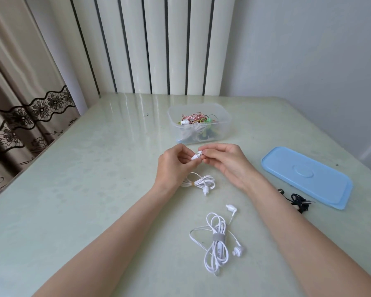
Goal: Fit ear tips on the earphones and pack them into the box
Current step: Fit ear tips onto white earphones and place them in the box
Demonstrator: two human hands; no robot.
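Note:
My left hand (173, 166) pinches a white earbud (195, 156) above the table's middle. My right hand (224, 161) holds a small white ear tip (201, 152) against the earbud's nozzle. Below the hands lies that earphone's white coiled cable (198, 182), with its other earbud (206, 190) resting on the table. A second white earphone set (216, 243), bundled with a grey strap, lies nearer to me. The clear plastic box (225, 125) stands behind the hands and holds several tangled coloured earphones.
A blue lid (306, 179) lies flat to the right. A dark earphone set (298, 201) sits by the lid's near edge. The pale green table (73, 189) meets a white radiator at the back, with a curtain at the left.

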